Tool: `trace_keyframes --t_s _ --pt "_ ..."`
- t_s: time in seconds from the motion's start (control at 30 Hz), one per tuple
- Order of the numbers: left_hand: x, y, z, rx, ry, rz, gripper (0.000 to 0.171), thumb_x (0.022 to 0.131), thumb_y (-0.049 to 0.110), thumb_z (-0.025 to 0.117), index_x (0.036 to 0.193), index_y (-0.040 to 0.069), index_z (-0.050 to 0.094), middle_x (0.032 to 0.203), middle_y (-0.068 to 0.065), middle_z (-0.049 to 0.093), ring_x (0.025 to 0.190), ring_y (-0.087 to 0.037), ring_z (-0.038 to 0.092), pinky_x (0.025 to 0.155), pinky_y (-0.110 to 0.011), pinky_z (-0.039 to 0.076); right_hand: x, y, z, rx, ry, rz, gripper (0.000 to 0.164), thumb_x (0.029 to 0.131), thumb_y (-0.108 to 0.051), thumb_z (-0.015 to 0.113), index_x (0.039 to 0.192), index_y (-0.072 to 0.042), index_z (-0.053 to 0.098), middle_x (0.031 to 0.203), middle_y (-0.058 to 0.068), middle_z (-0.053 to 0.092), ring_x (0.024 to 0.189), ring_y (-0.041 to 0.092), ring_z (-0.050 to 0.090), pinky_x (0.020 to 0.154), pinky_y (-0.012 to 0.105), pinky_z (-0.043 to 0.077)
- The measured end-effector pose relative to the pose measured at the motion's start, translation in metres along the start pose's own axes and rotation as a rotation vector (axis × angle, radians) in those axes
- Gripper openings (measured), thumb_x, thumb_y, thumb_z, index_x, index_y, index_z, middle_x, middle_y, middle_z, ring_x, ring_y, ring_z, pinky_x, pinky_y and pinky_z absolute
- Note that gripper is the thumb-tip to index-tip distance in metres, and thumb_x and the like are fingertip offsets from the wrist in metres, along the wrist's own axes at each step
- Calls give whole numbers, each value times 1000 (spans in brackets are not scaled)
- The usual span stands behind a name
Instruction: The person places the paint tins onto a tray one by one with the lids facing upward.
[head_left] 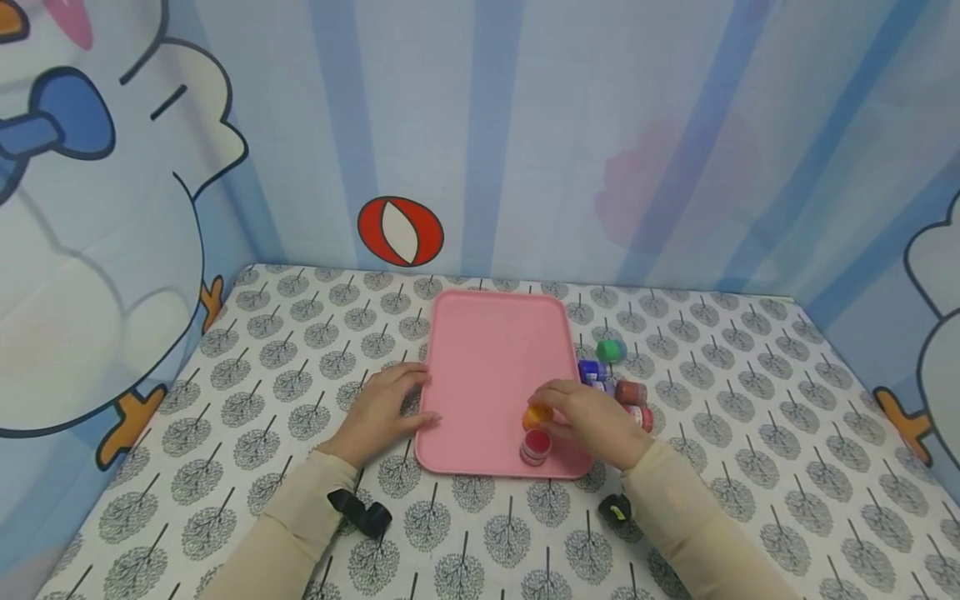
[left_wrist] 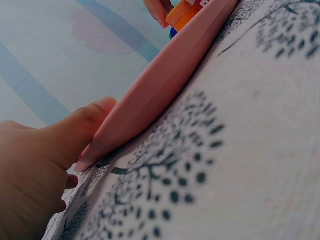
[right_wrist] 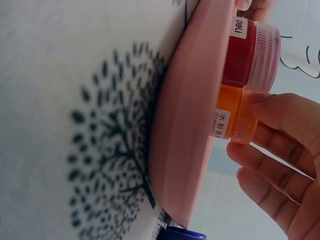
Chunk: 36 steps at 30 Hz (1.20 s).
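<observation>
A pink tray (head_left: 495, 350) lies on the table. Near its front right corner stand an orange paint jar (head_left: 534, 417) and a dark red paint jar (head_left: 536, 448), side by side. My right hand (head_left: 596, 419) pinches the orange jar at its clear lid between thumb and fingers; in the right wrist view the label on the orange jar (right_wrist: 220, 122) shows. The dark red jar (right_wrist: 241, 55) stands upright against it. At the tray's left edge, my left hand (head_left: 381, 414) touches the rim with its thumb and fingers spread apart.
Right of the tray lie several more paint jars: a green one (head_left: 611, 351), a blue one (head_left: 592, 371), a brown one (head_left: 631, 392) and a red one (head_left: 641, 417). A tree-patterned cloth (head_left: 300, 417) covers the table. Behind it hangs a printed curtain (head_left: 555, 150).
</observation>
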<state>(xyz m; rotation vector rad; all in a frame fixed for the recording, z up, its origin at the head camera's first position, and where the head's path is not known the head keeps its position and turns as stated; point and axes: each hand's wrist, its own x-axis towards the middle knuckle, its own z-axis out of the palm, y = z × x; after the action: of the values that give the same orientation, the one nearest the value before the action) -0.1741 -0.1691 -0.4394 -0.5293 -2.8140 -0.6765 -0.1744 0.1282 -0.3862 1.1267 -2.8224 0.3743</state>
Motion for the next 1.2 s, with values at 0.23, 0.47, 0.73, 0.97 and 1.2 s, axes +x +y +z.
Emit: trace_keyframes --t_s 0.23,0.47,0.73,0.97,1.2 --pt "1 0 0 -5 4 5 63 74 50 65 121 10 54 134 -1 48 125 -22 43 108 -42 31 1 1 0 -6 -2 -7 29 76 -17 69 104 -15 64 102 -4 64 98 11 60 88 26 51" --pt "1 0 0 -6 4 5 63 74 50 65 121 10 54 134 -1 48 125 -22 43 108 -42 32 0 3 -2 -11 0 -12 26 76 -20 70 101 -18 63 100 -5 64 97 10 60 87 25 51" --pt "1 -2 1 -4 8 7 63 74 50 65 121 10 54 134 -1 48 125 -22 43 107 -42 32 -1 6 -5 4 12 -44 22 80 -22 66 101 -16 63 102 -3 65 100 13 60 90 28 50" --pt "1 -3 2 -9 17 9 62 74 50 65 121 10 54 134 -1 48 125 -22 43 107 -43 32 -5 9 -7 6 31 -19 26 81 -24 65 105 -14 63 106 -1 65 103 16 59 93 32 49" --pt "0 -3 3 -12 22 18 61 74 50 66 120 11 55 133 -1 49 123 -22 44 106 -43 33 -12 17 -8 -11 61 55 31 78 -24 68 107 -13 63 107 2 64 103 19 59 90 36 50"
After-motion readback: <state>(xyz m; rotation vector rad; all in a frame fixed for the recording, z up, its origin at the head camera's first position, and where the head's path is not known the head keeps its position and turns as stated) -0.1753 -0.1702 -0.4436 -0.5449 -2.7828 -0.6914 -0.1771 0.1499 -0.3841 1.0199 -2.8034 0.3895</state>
